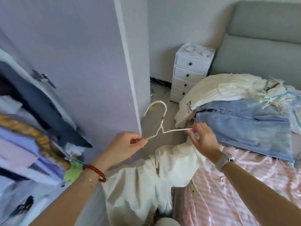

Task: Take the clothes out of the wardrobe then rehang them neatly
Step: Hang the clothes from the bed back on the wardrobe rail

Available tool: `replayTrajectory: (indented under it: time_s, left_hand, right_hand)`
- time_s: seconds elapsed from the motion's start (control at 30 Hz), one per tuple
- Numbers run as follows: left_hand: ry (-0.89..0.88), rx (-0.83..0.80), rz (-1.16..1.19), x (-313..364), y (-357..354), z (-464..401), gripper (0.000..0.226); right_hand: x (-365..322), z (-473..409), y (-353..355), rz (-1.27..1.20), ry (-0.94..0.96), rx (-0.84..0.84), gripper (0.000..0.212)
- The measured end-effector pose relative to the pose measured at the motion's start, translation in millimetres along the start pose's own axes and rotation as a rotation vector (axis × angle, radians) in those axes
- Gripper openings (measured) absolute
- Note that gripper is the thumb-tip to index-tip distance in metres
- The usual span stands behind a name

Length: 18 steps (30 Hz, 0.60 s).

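**Both hands on a white hanger above a cream garment**

The left hand [128,144] pinched one end of the hanger [160,126] between thumb and curled fingers. The right hand [202,139] gripped the other end, fingers curled round it together with a bit of the cream garment [146,181] at that shoulder. The hanger was held in the air between the two hands, its hook tilted up and away from the person, over the floor beside the wardrobe door [81,62].

The garment hung down from the right hand and lay bunched over the edge of the bed [228,201], which wore a pink striped sheet. Further along the bed lay jeans [244,128], flat, with a pile of white cloth [228,88] just behind them and touching them.

The left wrist bore a red bead bracelet [96,172]; the right bore a watch [225,159] on a pale strap.

At the left, the open wardrobe [24,128] showed dark and pale clothes, blurred. A small white drawer chest [189,75] stood on the floor between the door and the grey headboard [263,46].
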<state>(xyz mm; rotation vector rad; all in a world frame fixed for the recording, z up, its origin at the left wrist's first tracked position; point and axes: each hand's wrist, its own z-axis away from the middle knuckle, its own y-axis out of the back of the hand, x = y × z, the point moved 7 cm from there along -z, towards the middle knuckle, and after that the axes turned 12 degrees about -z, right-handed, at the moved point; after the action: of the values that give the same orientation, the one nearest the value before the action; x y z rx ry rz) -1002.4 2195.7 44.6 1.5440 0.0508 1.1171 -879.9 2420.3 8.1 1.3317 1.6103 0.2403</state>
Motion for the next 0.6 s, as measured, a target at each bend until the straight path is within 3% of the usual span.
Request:
replayTrajectory:
  time_s: [0.17, 0.33, 0.43, 0.6]
  left_hand:
    - [0.2, 0.104, -0.099, -84, 40, 45, 0.043]
    - [0.425, 0.147, -0.25, -140, 80, 101, 0.027]
    - [0.506, 0.352, -0.257, -155, 117, 137, 0.021]
    - [0.552, 0.769, -0.39, -166, 185, 199, 0.007]
  right_hand:
    - [-61, -1, -75, -0.212, 0.202, -0.256, 0.035]
    - [-122, 7, -143, -0.405, 0.356, -0.566, 0.034]
    - [-168, -1, -170, -0.453, 0.449, -0.618, 0.023]
    - [-270, -22, -186, -0.577, 0.659, -0.564, 0.033]
